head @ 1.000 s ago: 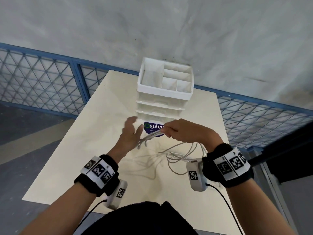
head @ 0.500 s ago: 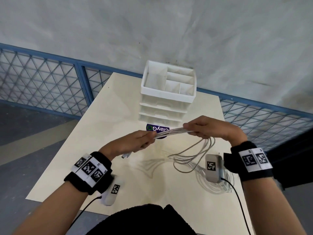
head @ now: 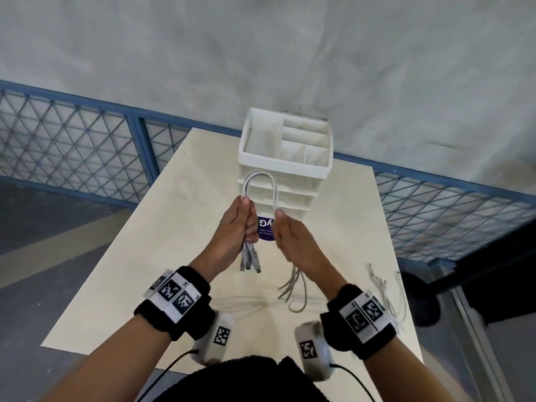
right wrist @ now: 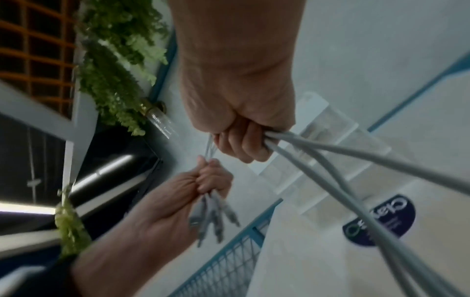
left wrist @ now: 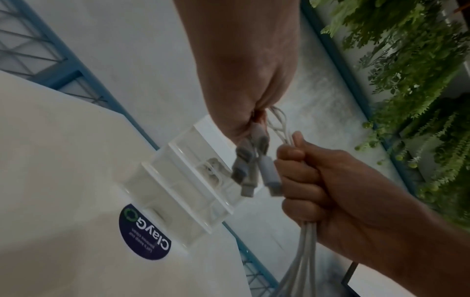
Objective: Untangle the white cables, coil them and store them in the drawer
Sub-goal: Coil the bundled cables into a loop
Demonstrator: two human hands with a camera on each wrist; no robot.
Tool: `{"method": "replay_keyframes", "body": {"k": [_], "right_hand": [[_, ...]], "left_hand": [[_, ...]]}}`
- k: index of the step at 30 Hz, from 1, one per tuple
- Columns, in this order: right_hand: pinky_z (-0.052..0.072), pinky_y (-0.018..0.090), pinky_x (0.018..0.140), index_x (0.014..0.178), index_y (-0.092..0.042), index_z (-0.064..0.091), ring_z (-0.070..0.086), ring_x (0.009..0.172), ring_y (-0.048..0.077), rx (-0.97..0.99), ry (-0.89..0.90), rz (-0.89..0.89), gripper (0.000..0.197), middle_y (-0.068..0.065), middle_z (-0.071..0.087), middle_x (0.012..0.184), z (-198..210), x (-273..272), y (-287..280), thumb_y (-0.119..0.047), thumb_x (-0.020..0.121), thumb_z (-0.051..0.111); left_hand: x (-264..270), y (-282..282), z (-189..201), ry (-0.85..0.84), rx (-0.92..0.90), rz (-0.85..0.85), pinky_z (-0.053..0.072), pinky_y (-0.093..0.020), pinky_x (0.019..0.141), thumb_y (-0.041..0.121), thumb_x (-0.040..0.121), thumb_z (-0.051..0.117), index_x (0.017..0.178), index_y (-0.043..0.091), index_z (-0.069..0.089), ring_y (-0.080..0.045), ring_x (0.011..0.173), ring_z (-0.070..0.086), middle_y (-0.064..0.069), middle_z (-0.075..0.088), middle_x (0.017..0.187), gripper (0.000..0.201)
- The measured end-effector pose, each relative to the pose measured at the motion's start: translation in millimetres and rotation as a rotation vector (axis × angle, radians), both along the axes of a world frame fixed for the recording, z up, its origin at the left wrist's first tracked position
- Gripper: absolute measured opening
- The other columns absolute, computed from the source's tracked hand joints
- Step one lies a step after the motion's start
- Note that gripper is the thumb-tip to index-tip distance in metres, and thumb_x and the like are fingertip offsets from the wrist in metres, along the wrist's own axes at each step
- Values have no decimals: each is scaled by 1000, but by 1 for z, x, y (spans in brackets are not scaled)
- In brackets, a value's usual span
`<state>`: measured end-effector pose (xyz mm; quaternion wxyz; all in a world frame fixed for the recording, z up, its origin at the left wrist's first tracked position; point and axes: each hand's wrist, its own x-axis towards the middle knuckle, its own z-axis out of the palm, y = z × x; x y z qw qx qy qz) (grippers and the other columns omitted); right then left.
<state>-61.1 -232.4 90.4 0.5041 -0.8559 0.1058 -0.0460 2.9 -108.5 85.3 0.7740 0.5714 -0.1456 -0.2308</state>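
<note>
A bundle of white cables (head: 260,179) arches up in a narrow loop between my two hands, in front of the white drawer unit (head: 285,166). My left hand (head: 246,221) grips one leg of the loop, and several grey plug ends (head: 249,261) hang below its fist, blurred in the left wrist view as plug ends (left wrist: 257,170). My right hand (head: 282,224) grips the other leg. The rest of the cables (right wrist: 330,176) trail down from it to the table (head: 121,300). The unit's drawers look closed.
More white cable (head: 385,288) lies loose near the table's right edge. A round purple sticker (head: 265,227) sits in front of the drawer unit. The unit's top is an open divided tray (head: 290,140). A blue mesh fence (head: 72,146) runs behind the table.
My hands held the cable bundle stretched sideways between them. They have since come close together and risen, so the bundle now bends into an upright loop.
</note>
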Motion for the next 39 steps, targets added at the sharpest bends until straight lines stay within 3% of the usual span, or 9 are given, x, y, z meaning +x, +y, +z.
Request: {"method": "replay_keyframes", "body": {"k": [3, 11, 17, 22, 25, 29, 32, 36, 39], "right_hand": [[28, 14, 47, 68, -5, 47, 34, 46, 5, -42, 47, 80, 54, -6, 38, 51, 1, 2, 10, -40, 101, 23], [30, 18, 55, 56, -24, 41, 43, 47, 1, -75, 158, 153, 50, -9, 44, 52, 2, 2, 13, -38, 102, 24], [28, 12, 48, 67, -11, 40, 34, 49, 4, -105, 256, 264, 47, -5, 37, 58, 5, -1, 2, -40, 101, 24], [25, 20, 43, 61, -17, 35, 27, 45, 7, -16, 330, 293, 49, -4, 32, 54, 6, -6, -1, -46, 99, 26], [28, 21, 45, 61, -17, 40, 31, 41, 6, 74, 349, 298, 50, -5, 35, 52, 5, -9, -1, -47, 99, 29], [54, 28, 76, 102, -12, 53, 62, 79, 14, 14, 373, 428, 33, 5, 60, 88, 13, -11, -18, -42, 97, 39], [52, 39, 94, 121, -17, 48, 65, 98, 15, 162, 155, 164, 53, 11, 64, 112, 25, -4, -32, -57, 87, 40], [54, 27, 85, 114, -16, 55, 69, 98, 19, 381, -183, 44, 29, 9, 66, 102, 36, 11, -11, -36, 95, 45], [50, 19, 54, 85, -6, 53, 69, 67, 13, 504, -244, -65, 30, 16, 61, 83, 39, 13, 1, -30, 99, 41]], "left_hand": [[-3, -4, -3, -43, 51, 73, 35, -20, 49, 31, 101, 29, 80, 16, 45, -6, 50, 37, 1, 41, 69, 30], [-9, -10, -7, -45, 64, 143, 54, -32, 80, 31, 102, 27, 102, 13, 57, -17, 86, 65, 1, 73, 94, 35], [-8, -14, -5, 134, 47, 49, 49, -15, 61, 28, 102, 28, 99, 6, 64, -3, 63, 59, 2, 63, 75, 42], [-6, -11, 1, 356, -71, -70, 44, -13, 52, 28, 101, 31, 88, 5, 55, -9, 58, 47, 7, 51, 55, 36], [-6, -9, 2, 318, -43, -77, 44, -15, 50, 30, 101, 29, 84, 10, 49, -11, 59, 50, 7, 44, 55, 33], [-6, -6, 3, -35, 188, -32, 42, -22, 53, 32, 102, 25, 77, 14, 40, -8, 51, 43, 6, 36, 60, 35], [-11, -5, 6, -135, 244, -47, 46, -26, 57, 31, 102, 25, 75, 17, 38, -2, 44, 34, 4, 33, 65, 33], [-29, -17, 14, -142, 230, -200, 35, -22, 53, 31, 101, 25, 81, 27, 42, -2, 45, 30, 3, 32, 65, 27], [-33, -19, 20, -137, 206, -281, 31, -19, 51, 31, 101, 24, 79, 20, 38, -4, 46, 26, 5, 30, 62, 28]]}}
